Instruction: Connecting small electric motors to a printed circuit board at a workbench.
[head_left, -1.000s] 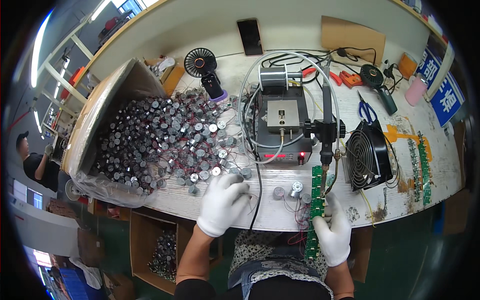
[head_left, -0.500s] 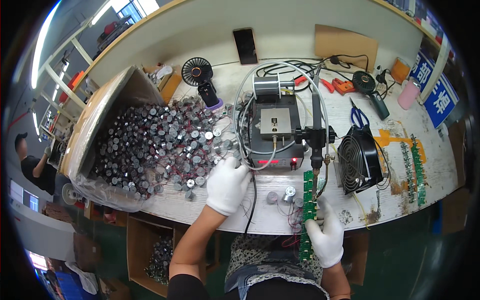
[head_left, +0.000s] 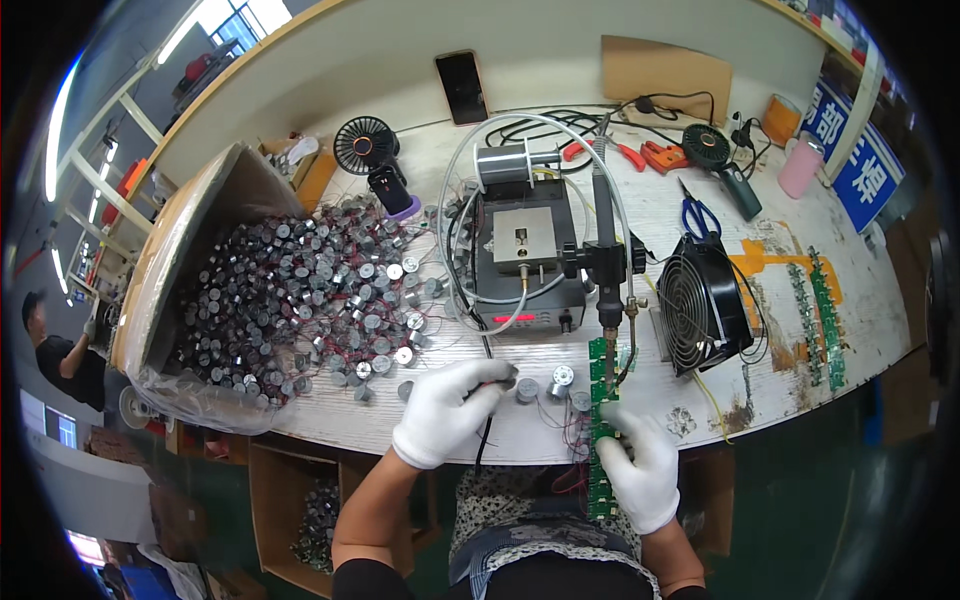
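My left hand [head_left: 445, 412], in a white glove, pinches a small round motor [head_left: 508, 378] between thumb and fingers above the front of the table. My right hand [head_left: 642, 468], also gloved, is closed at the right edge of a long green circuit board strip [head_left: 600, 450], which juts past the table's front edge. Above the strip's upper part stands a soldering iron [head_left: 608, 300] on a holder, its tip close to the board. Between my hands stand a few silver motors [head_left: 561, 380], with thin red wires hanging beside the strip.
A large heap of motors [head_left: 300, 300] spills from a plastic-lined carton [head_left: 160, 290] at left. Behind my hands sits a soldering controller [head_left: 530, 315] with a solder spool [head_left: 505, 166]. A black fan [head_left: 690, 305] stands right; more board strips [head_left: 828, 320] lie beyond it.
My left hand has come away from the motor heap toward the strip, now with a motor in its fingers. The right hand stays at the strip. The whole view has shifted slightly.
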